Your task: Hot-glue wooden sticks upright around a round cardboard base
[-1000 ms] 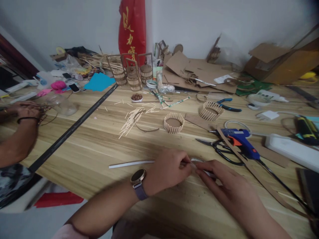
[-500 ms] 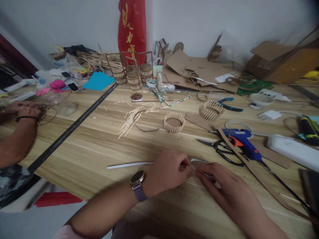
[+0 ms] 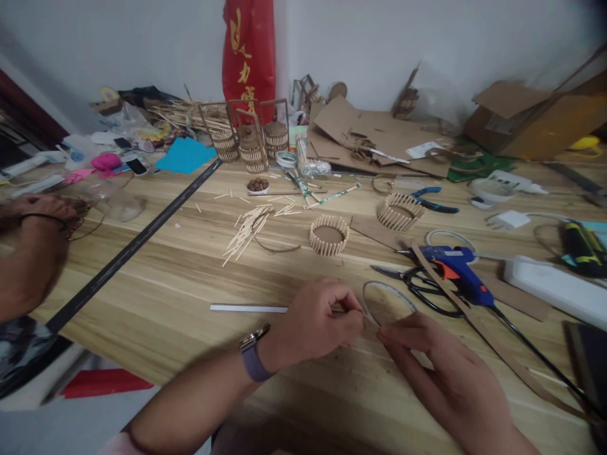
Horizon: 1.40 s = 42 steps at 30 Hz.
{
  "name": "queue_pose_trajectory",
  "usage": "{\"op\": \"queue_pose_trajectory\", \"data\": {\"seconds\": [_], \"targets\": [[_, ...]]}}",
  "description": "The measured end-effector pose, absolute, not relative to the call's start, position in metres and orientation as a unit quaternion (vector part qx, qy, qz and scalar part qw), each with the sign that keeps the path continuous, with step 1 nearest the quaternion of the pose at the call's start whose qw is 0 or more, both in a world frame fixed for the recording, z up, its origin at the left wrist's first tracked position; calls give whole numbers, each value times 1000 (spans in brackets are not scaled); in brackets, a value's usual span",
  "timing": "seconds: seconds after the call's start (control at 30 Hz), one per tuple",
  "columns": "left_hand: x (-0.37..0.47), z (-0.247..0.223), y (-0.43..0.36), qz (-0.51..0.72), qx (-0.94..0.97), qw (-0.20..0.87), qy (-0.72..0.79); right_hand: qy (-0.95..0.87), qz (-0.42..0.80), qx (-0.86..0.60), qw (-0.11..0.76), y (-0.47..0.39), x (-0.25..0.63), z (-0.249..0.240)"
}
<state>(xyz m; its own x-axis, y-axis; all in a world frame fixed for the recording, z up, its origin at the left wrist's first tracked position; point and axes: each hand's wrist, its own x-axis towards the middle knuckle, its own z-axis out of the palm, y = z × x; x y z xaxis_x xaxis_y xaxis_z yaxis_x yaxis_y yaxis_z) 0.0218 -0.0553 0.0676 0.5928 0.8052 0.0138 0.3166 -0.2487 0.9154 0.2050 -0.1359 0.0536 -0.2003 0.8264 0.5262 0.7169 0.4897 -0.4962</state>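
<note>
Over the near middle of the table, my left hand, with a watch on its wrist, pinches a narrow strip. The white-faced strip sticks out to the left from under this hand. My right hand is closed with thumb and forefinger together on the near edge of a thin ring, which looks like a roll of tape. Its right side runs behind my right fingers. The fingertips of the two hands are a short way apart, and what lies between them is too fine to make out.
Beyond my hands are a ring of short sticks, a second one and loose sticks. Black scissors, a blue glue gun and a power strip lie right. Another person's hands are at left.
The ring has tipped up and shows a wider loop. My left hand has shifted slightly left, and the gap between my fingertips has widened a little. The strip now shows mostly its white face.
</note>
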Motion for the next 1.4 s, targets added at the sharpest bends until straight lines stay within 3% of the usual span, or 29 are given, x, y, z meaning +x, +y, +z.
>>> {"op": "queue_pose_trajectory", "data": {"seconds": [0.23,0.37,0.53,0.8,1.07,1.17,1.4], "targets": [[21,70,-56,263,719,538,354,-752,81,-537,373,-141,207,46],[11,67,-42,305,693,516,400,-769,34,-494,404,-141,212,52],[-2,66,-22,380,646,490,445,-738,-14,-553,388,-128,222,52],[6,61,-37,314,675,553,374,-644,110,-662,367,-115,219,31],[3,54,-40,251,675,629,293,-725,-134,-618,272,-113,225,15],[3,54,-41,245,684,622,293,-758,-84,-599,242,-113,222,14],[8,60,-51,217,735,575,287,-707,156,-579,375,-115,200,42]]}}
